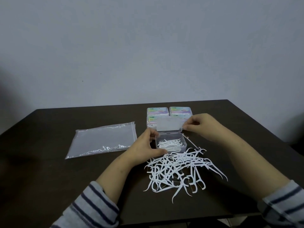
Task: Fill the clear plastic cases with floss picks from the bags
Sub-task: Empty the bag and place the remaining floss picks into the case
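Observation:
An open clear plastic case [185, 142] sits mid-table with several white floss picks lying inside. Its hinged lid [169, 123] stands raised behind it. My left hand [146, 145] grips the case's left end, thumb along the front edge. My right hand [195, 123] pinches the lid's right edge. A loose pile of white floss picks [179, 168] is spread on the table just in front of the case. A flat, empty-looking clear plastic bag [102, 139] lies to the left.
Several closed cases with colourful labels [169, 111] are grouped right behind the open case. The dark wooden table [49, 162] ends near my sleeves at the front and at a grey wall behind.

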